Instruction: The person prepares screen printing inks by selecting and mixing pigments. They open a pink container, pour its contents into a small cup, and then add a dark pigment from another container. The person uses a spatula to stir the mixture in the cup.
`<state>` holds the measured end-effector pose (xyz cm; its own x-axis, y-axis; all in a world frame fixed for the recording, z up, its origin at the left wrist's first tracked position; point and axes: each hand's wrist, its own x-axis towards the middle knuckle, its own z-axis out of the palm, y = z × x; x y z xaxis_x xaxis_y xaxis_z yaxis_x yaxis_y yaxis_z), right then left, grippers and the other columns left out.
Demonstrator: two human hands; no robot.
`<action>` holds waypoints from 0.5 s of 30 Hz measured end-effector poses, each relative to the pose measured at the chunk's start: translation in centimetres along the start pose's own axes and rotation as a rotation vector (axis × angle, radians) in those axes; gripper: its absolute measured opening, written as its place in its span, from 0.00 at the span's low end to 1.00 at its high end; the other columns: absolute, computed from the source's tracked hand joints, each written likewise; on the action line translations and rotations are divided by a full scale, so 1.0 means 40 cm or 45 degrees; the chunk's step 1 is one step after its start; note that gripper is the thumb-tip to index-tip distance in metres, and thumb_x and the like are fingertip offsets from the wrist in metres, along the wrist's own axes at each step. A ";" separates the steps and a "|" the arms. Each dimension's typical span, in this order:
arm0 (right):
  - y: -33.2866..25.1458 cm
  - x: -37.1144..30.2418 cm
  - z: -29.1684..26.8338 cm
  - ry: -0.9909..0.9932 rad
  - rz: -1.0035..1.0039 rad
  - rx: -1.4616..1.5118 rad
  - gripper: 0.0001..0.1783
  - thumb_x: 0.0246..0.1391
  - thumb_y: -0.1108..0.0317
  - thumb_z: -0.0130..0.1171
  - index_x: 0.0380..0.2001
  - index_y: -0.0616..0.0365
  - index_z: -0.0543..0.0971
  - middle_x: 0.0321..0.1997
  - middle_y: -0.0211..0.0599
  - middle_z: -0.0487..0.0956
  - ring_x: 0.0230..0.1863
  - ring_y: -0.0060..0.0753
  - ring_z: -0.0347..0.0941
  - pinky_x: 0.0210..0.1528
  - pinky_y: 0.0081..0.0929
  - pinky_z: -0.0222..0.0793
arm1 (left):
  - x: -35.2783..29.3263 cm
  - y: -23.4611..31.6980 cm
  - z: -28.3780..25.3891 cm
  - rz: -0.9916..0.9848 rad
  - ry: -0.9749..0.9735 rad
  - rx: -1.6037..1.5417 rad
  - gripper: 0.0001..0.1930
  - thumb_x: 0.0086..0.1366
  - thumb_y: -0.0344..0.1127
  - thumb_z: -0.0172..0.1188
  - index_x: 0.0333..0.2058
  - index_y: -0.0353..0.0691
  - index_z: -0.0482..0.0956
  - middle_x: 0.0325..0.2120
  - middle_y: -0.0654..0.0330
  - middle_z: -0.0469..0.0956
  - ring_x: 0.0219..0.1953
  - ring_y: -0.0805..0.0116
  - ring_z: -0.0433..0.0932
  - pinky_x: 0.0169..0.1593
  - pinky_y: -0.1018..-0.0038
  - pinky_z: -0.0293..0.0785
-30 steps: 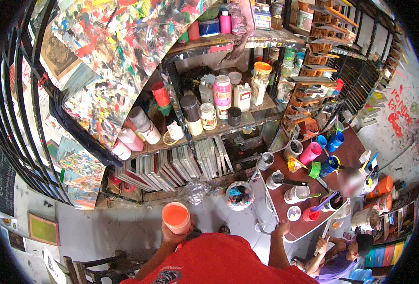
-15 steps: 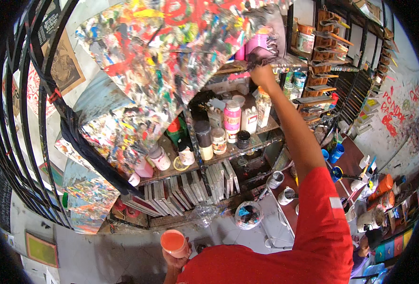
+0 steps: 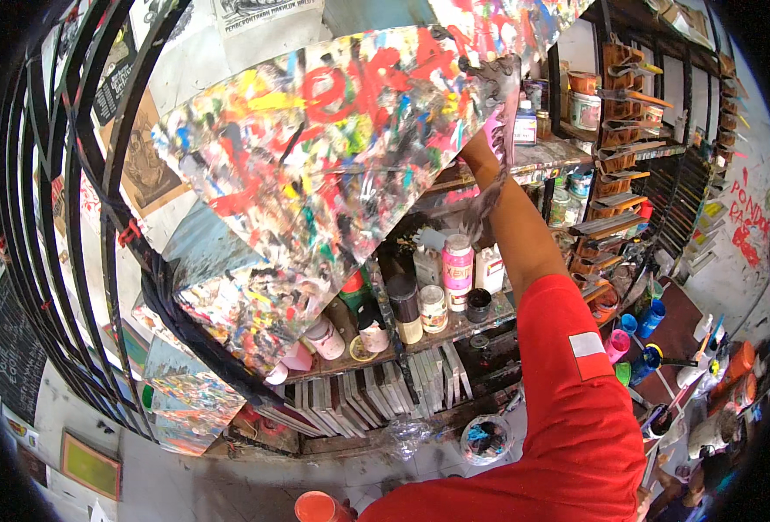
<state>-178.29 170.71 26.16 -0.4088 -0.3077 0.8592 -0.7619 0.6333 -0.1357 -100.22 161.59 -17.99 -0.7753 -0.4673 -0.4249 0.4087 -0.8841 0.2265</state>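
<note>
My right hand [image 3: 492,83], smeared with grey paint, reaches up to the top shelf [image 3: 568,152] beside a large paint-splattered canvas [image 3: 332,165]. Its fingers are by a pink bottle [image 3: 494,132] and a white bottle with a blue label [image 3: 525,122]; the grip itself is hidden. My red-sleeved arm [image 3: 568,383] stretches up across the middle shelf. An orange cup [image 3: 319,506] sits at the bottom edge, carried by my left hand, which the frame edge cuts off.
The middle shelf [image 3: 454,329] carries several paint bottles and jars, among them a pink bottle [image 3: 457,261] and a dark-capped jar [image 3: 405,309]. Stacked canvases [image 3: 376,391] stand below. A table [image 3: 676,322] at the right holds coloured cups and brushes. A black metal grille [image 3: 71,261] curves along the left.
My right arm has come into view and risen to the top shelf. The view has tilted upward, so the orange cup has dropped to the bottom edge.
</note>
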 end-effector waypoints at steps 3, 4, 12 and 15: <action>0.018 0.004 0.007 0.005 -0.008 -0.002 0.12 0.56 0.65 0.53 0.40 0.56 0.79 0.41 0.48 0.80 0.44 0.52 0.76 0.47 0.44 0.71 | 0.029 -0.036 0.037 -0.006 0.026 0.020 0.40 0.56 0.67 0.53 0.60 0.44 0.66 0.54 0.45 0.72 0.50 0.44 0.73 0.48 0.51 0.75; 0.022 0.001 0.011 0.000 -0.015 0.000 0.12 0.56 0.65 0.53 0.41 0.57 0.79 0.41 0.48 0.80 0.44 0.52 0.76 0.48 0.44 0.71 | 0.035 -0.049 0.042 -0.012 0.031 0.018 0.40 0.56 0.67 0.53 0.60 0.43 0.66 0.54 0.45 0.72 0.50 0.44 0.73 0.48 0.51 0.75; 0.034 0.011 0.027 0.014 -0.064 0.000 0.13 0.56 0.64 0.53 0.43 0.57 0.77 0.42 0.49 0.80 0.45 0.52 0.76 0.49 0.42 0.70 | 0.059 -0.108 0.072 -0.026 0.048 0.046 0.41 0.56 0.66 0.54 0.60 0.42 0.65 0.55 0.45 0.72 0.51 0.44 0.74 0.49 0.51 0.75; 0.034 0.013 0.032 0.017 -0.083 0.001 0.14 0.57 0.64 0.53 0.44 0.57 0.77 0.42 0.49 0.80 0.46 0.51 0.75 0.49 0.42 0.70 | 0.059 -0.118 0.070 -0.028 0.051 0.051 0.41 0.56 0.65 0.54 0.61 0.42 0.65 0.55 0.45 0.72 0.51 0.45 0.74 0.49 0.51 0.75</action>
<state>-180.18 170.49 25.79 -0.3516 -0.3389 0.8727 -0.7871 0.6116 -0.0796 -105.32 164.67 -17.60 -0.7637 -0.4478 -0.4650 0.3713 -0.8939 0.2512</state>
